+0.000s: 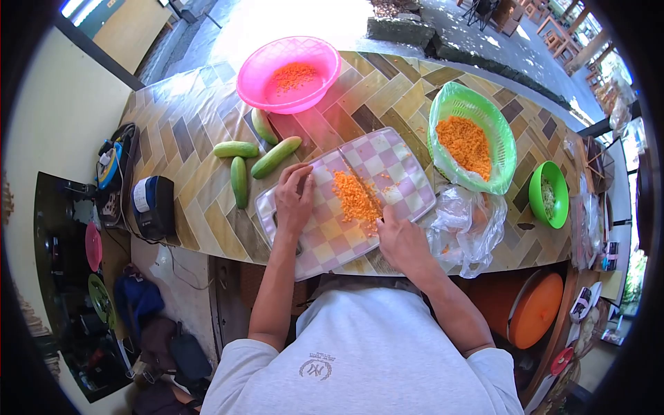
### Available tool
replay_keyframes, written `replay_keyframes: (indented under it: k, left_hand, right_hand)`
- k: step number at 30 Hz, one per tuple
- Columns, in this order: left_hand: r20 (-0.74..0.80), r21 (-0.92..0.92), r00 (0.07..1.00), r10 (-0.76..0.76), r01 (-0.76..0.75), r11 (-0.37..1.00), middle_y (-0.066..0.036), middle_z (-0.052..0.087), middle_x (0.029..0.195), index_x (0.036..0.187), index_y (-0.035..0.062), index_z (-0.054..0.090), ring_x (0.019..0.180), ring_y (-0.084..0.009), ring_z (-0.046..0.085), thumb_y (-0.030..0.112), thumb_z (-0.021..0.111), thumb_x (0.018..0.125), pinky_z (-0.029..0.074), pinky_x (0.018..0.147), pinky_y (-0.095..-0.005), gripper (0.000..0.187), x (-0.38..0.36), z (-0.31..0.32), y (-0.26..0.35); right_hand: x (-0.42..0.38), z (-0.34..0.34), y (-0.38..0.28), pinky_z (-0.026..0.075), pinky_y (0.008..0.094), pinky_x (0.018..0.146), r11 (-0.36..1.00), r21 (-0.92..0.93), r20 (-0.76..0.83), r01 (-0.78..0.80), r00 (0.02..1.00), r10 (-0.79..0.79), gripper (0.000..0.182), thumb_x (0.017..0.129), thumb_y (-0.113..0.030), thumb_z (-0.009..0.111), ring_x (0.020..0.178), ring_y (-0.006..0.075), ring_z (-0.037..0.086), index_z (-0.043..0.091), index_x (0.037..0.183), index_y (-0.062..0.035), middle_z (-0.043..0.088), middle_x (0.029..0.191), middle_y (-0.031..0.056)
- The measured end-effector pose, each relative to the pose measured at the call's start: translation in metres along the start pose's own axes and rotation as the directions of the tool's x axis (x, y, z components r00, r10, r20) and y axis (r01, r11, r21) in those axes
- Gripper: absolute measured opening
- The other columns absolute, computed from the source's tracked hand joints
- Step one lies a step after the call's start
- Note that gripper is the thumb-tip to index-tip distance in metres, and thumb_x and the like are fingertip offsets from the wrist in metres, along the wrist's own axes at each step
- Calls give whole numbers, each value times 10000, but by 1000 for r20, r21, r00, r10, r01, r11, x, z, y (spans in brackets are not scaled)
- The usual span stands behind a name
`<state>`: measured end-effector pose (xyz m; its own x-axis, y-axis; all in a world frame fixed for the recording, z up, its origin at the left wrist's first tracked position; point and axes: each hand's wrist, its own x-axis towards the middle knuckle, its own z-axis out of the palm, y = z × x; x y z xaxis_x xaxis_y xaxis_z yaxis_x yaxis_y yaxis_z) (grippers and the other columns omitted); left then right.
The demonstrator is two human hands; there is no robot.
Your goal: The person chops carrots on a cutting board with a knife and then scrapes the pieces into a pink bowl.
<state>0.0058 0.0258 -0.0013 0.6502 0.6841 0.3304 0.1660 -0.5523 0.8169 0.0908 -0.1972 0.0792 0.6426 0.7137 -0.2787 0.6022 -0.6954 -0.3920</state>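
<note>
The worktop (207,207) wears a herringbone-patterned cover in tan, olive and grey, and stands outdoors — sunlit paving lies beyond its far edge, with a stone block and wooden furniture further off. A checked pink-and-white board (387,166) lies slantwise near the front edge. On its middle sits a heap of chopped carrot (354,197), finely diced and orange.

The left hand (294,200) rests flat on the board just left of the heap, fingers (299,174) pressed together and curled slightly toward the carrot. The right hand (401,242) is at the board's near edge, fingers closed round a knife (363,187) whose thin blade runs up across the heap; the handle is hidden in the grip.

Four cucumbers (275,157) lie on the worktop left of the board, close together. Behind them a pink basket (256,76) holds a little more chopped carrot. To the right a green basket (477,104), lined with clear plastic, holds a larger heap of it, and a crumpled plastic bag (467,228) lies just in front. A small green bowl (557,176) stands further right.

At the left end — a dark box (155,204) and tangled cables. Below, bags crowd the floor, and an orange tub (536,308) sits under the right side.
</note>
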Motion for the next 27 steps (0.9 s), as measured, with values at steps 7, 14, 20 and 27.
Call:
replay_keyframes:
  k: [7, 14, 20, 27]
  left_hand:
    - [-9, 22, 1000, 19, -18, 1000, -108, 659, 1123, 1051, -15, 684, 872, -188, 688, 41, 628, 914, 555, 778, -296, 158, 1, 0, 3]
    - [-1, -28, 1000, -12, 12, 1000, -106, 653, 1129, 1051, -21, 680, 830, -171, 691, 12, 630, 905, 556, 759, -284, 158, 1, 2, 2]
    - [-10, 27, 999, 31, -30, 999, -109, 652, 1130, 1054, -22, 682, 835, -171, 691, 15, 631, 907, 560, 764, -285, 160, 0, 3, -8]
    - [8, -27, 998, -65, 65, 998, -129, 653, 1130, 1043, -7, 689, 950, -258, 683, 67, 645, 905, 546, 847, -337, 163, 0, 1, 3]
  right_hand:
    - [-5, -6, 38, 496, 592, 647, 979, 171, -163, -112, 977, 140, 284, 1037, -307, 425, 722, 503, 648, 467, 1032, -26, 651, 710, 272]
    - [3, -4, 62, 495, 605, 715, 976, 114, -126, -185, 972, 199, 303, 1043, -327, 404, 785, 518, 646, 484, 1034, -35, 652, 765, 304]
    - [-5, 5, 31, 502, 597, 718, 990, 110, 50, -93, 995, 88, 280, 1035, -311, 423, 777, 518, 647, 479, 1046, -37, 657, 760, 293]
    - [-5, -4, 14, 529, 558, 699, 997, -4, 46, -72, 996, 72, 270, 1021, -286, 447, 757, 471, 675, 483, 1057, -21, 671, 758, 269]
